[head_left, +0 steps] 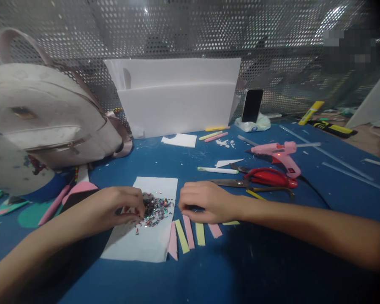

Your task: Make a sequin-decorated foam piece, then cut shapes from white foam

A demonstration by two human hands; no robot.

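A pile of small shiny multicoloured beads [158, 211] lies on a white sheet of paper [139, 245]. At the pile's left edge, my left hand [125, 204] is closed in a pinch, and its fingertips touch the beads; whatever sits between them is too small to name. To the right of the paper, my right hand [205, 202] is curled with its fingertips together, just above the pink strip [188, 232] and the yellow-green strip [200, 234]. Its grip is partly hidden, so I cannot make out what it holds.
Beyond my right hand lie scissors [228, 183], red-handled pliers [269, 177], a capped marker [218, 170] and a pink glue gun [278, 153] with its red light on. A phone [252, 105] leans at the back. White boards [177, 105] and a backpack [50, 114] stand behind.
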